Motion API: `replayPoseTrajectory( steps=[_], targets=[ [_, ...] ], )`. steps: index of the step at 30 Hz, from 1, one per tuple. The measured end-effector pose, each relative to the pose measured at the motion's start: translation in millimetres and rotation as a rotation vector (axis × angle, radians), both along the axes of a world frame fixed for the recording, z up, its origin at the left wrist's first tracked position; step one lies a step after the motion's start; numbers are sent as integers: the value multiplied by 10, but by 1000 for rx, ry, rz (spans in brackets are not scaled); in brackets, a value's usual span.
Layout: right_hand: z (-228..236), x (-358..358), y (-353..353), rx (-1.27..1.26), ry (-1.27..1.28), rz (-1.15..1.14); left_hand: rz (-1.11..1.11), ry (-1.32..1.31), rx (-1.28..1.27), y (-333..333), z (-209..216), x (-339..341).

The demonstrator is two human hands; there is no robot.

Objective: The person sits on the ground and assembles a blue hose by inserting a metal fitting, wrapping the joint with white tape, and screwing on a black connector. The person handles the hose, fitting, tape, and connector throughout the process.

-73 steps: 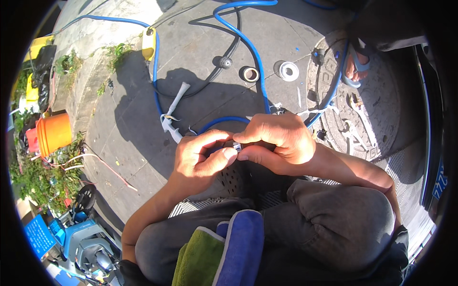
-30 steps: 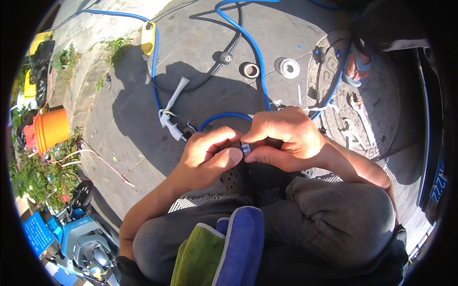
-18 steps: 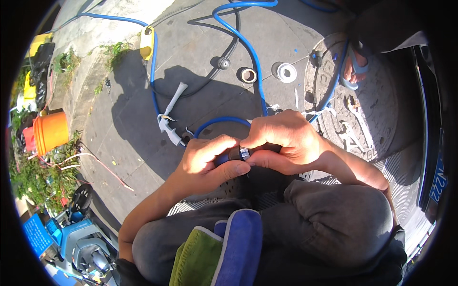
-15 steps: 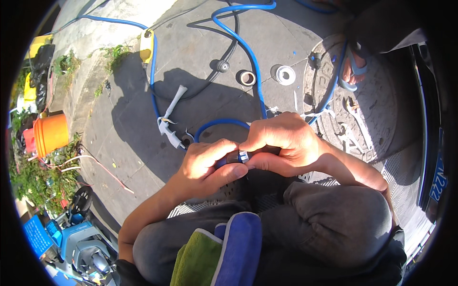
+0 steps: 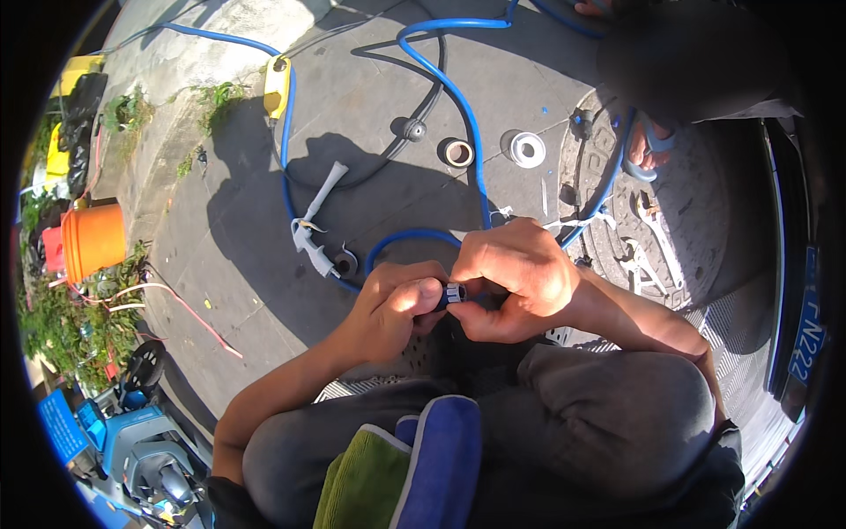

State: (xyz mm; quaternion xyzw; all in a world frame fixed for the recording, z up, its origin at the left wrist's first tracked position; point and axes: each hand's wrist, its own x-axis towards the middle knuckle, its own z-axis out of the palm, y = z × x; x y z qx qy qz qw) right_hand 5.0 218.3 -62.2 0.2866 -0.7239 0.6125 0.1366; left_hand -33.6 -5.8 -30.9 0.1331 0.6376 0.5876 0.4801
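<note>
blue hose [image 5: 458,97] ends in a small ribbed fitting [image 5: 455,294] pinched between left hand [image 5: 392,309] and right hand [image 5: 520,282], both closed on it above the knees, spray nozzle [image 5: 315,231] far left on the pavement

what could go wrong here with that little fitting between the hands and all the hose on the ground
1. The small ribbed fitting is pinched only by fingertips of the left hand and right hand; it could slip and drop onto the grating below, and may be hard to retrieve.
2. The blue hose loops across the pavement near another person's sandalled foot, so tripping or a tug on the fitting seems possible.
</note>
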Motion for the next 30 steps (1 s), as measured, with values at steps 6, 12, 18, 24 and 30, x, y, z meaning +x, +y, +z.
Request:
replayPoseTrajectory(
  steps=[6, 12, 18, 24, 30],
  targets=[
    [-23, 75, 35, 89, -70, 7, -168, 192, -3, -45, -87, -77],
    [-18, 53, 75, 78, -94, 70, -146, 181, 2, -79, -66, -99],
    [-65, 51, 98, 67, -87, 174, -196, 121, -27, -99, 19, -122],
    [-94, 115, 51, 67, -142, 151, -291, 138, -60, -57, -7, -183],
    [-116, 127, 64, 101, -113, 38, -232, 124, -138, -67, -21, -220]
  ],
)
